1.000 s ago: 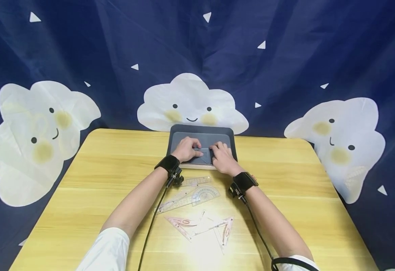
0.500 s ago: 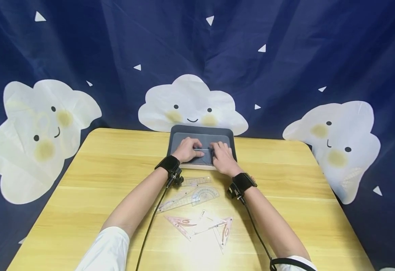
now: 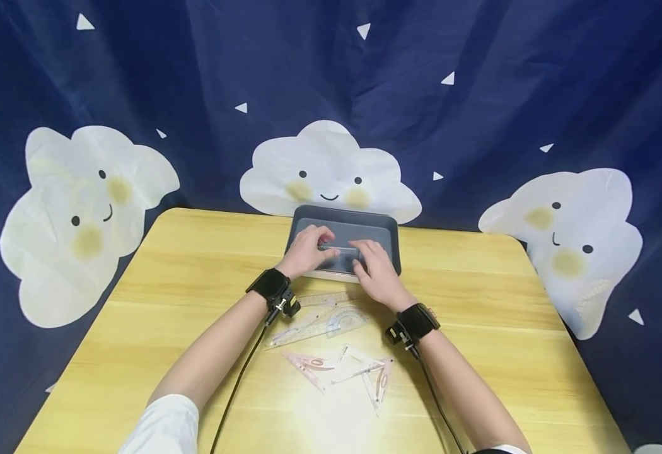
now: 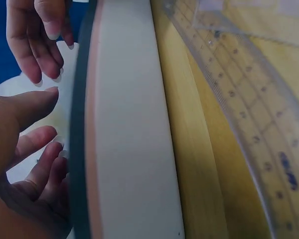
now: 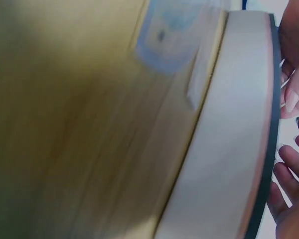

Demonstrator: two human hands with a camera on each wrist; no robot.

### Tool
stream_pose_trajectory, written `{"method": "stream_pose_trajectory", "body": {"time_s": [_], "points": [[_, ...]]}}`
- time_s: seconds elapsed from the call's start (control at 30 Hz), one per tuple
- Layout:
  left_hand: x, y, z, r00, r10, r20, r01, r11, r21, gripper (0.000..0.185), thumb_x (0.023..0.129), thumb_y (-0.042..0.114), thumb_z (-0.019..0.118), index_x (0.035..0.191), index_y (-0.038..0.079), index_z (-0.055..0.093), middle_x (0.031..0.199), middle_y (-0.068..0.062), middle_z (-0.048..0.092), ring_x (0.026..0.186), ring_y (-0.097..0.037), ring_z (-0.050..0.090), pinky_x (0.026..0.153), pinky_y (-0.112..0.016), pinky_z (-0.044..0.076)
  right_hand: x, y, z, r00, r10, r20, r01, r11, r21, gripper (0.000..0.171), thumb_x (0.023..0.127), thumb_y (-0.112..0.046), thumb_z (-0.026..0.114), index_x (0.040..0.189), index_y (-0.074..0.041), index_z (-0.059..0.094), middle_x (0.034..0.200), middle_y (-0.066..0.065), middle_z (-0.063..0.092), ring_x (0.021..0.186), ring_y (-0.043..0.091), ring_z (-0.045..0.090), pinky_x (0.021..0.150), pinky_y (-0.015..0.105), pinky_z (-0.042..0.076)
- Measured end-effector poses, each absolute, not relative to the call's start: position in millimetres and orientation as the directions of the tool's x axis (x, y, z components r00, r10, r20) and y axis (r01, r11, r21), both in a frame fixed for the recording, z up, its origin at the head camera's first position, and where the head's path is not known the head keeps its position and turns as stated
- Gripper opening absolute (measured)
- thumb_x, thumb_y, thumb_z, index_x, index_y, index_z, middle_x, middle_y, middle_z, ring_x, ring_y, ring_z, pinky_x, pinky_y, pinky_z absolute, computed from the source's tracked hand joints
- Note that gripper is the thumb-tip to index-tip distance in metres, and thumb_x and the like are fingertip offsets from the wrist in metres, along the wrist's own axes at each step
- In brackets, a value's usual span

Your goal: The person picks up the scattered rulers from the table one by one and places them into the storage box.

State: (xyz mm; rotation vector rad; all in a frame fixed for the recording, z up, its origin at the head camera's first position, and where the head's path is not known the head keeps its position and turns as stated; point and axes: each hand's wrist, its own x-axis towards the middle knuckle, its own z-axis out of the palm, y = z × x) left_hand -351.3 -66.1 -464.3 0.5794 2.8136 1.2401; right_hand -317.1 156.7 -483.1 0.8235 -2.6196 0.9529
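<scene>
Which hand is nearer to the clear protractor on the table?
Right. The right hand reaches over the grey tray, its wrist just beyond the protractor. The left hand is farther away, up-left over the tray.
</scene>
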Motion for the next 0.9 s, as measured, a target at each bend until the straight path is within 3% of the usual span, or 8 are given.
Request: {"method": "stream_pose_trajectory", "body": {"time_s": [0.37, 0.73, 0.9], "points": [[-314, -89, -448, -0.922, 0.330, 0.202, 0.368, 0.583, 0.724, 0.040, 0.097, 0.028, 0.078, 0.126, 0.004, 0.068, 0.116, -0.011, 0.066, 0.106, -0.025, 0.061, 0.096, -0.042, 0.050, -283, 145, -464, -0.789, -0.452, 0.416, -0.614, 0.591, -0.523, 0.045, 0.102, -0.019, 0.064, 0.144, -0.005, 0.058, 0.141, 0.013, 0.060, 0.130, 0.032, 0.055, 0.107, 0.052, 0.046], [-272, -102, -441, -0.916, 0.367, 0.164, 0.365, 0.590, 0.720, 0.037, 0.095, 0.027, 0.080, 0.124, 0.008, 0.069, 0.120, -0.014, 0.068, 0.112, -0.027, 0.064, 0.099, -0.045, 0.053, -257, 138, -455, -0.789, -0.485, 0.378, -0.612, 0.555, -0.563, 0.046, 0.098, -0.016, 0.074, 0.139, -0.002, 0.062, 0.134, 0.015, 0.065, 0.128, 0.033, 0.060, 0.109, 0.051, 0.048], [-261, -103, -445, -0.915, 0.382, 0.131, 0.355, 0.606, 0.712, 0.039, 0.095, 0.028, 0.080, 0.126, 0.007, 0.068, 0.118, -0.010, 0.067, 0.113, -0.026, 0.063, 0.100, -0.046, 0.051, -252, 136, -458, -0.802, -0.475, 0.362, -0.591, 0.546, -0.594, 0.046, 0.094, -0.014, 0.079, 0.136, -0.003, 0.064, 0.130, 0.014, 0.067, 0.119, 0.031, 0.063, 0.103, 0.049, 0.052]]}}
